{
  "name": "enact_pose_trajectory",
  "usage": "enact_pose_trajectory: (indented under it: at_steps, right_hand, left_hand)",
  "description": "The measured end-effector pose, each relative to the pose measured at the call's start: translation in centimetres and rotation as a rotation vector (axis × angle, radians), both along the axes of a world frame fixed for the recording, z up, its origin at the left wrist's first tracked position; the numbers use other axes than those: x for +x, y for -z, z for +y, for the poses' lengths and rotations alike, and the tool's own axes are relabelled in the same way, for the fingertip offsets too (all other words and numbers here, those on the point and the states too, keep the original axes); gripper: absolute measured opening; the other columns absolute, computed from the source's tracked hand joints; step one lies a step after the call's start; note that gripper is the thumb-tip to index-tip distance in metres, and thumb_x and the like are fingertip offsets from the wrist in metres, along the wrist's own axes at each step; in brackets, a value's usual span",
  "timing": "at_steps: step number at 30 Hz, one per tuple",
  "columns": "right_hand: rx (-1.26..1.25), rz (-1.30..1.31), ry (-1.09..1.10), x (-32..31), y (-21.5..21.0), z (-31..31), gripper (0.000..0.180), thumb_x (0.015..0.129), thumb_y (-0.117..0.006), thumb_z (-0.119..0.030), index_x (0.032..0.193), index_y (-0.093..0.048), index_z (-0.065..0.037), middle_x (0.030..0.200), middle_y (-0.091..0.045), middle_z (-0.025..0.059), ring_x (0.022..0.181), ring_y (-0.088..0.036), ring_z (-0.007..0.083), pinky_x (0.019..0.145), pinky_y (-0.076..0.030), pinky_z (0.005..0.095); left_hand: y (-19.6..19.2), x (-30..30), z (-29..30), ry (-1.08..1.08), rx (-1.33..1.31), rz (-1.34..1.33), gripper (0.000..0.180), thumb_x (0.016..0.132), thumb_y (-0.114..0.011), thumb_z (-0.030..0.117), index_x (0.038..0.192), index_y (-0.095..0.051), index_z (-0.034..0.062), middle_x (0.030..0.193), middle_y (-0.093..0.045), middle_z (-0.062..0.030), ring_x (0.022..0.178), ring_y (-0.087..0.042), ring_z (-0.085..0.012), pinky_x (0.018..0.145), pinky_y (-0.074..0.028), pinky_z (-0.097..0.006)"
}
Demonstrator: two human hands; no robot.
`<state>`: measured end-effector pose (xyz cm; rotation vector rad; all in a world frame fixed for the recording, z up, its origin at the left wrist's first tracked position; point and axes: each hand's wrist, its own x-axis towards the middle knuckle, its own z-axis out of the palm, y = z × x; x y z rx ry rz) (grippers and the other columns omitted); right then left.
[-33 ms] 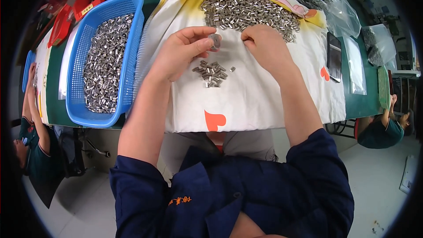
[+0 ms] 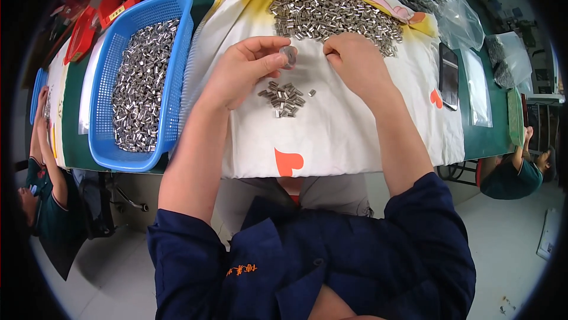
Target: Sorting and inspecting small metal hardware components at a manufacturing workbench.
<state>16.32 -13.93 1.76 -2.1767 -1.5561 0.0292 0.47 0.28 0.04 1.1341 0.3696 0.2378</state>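
Nothing has shifted since the earlier frame: both hands sit just where they were over the white cloth [image 2: 355, 130] on the table [image 2: 491, 136]. Left hand [image 2: 242, 71] pinches a small round metal piece [image 2: 289, 55] between thumb and fingertips, right above the little heap of metal sleeves [image 2: 285, 97]. Right hand [image 2: 358, 62] is curled, fingertips down at the edge of the big pile [image 2: 331, 6]; whether it grips anything, I cannot tell. Off left, a blue basket [image 2: 171, 83] holds more sleeves.
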Motion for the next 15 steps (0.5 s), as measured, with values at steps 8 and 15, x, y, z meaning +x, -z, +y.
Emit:
enact_pose_trajectory:
  at_steps: [8, 15]
  right_hand:
    - [-0.073, -0.034, -0.006, 0.0, -0.1, -0.3, 0.010, 0.070, -0.053, -0.005, 0.076, -0.060, -0.003, 0.077, -0.059, 0.0127, 0.076, -0.056, 0.0296, 0.068, -0.045, 0.0383]
    - [0.109, 0.581, -0.026, -2.2, -1.7, 0.2, 0.009, 0.073, -0.056, -0.003, 0.080, -0.060, -0.002, 0.076, -0.058, 0.0020, 0.068, -0.052, 0.0096, 0.066, -0.042, 0.0218]
  left_hand:
    - [0.0, 0.0, 0.0, 0.028, 0.017, -0.026, 0.034, 0.075, -0.063, 0.002, 0.108, -0.054, -0.0007, 0.095, -0.061, -0.0056, 0.080, -0.056, -0.0093, 0.070, -0.044, -0.022]
    - [0.0, 0.0, -0.4, 0.014, 0.027, -0.026, 0.035, 0.074, -0.063, 0.000, 0.108, -0.054, -0.0015, 0.089, -0.061, -0.0061, 0.081, -0.057, -0.0097, 0.073, -0.046, -0.021]
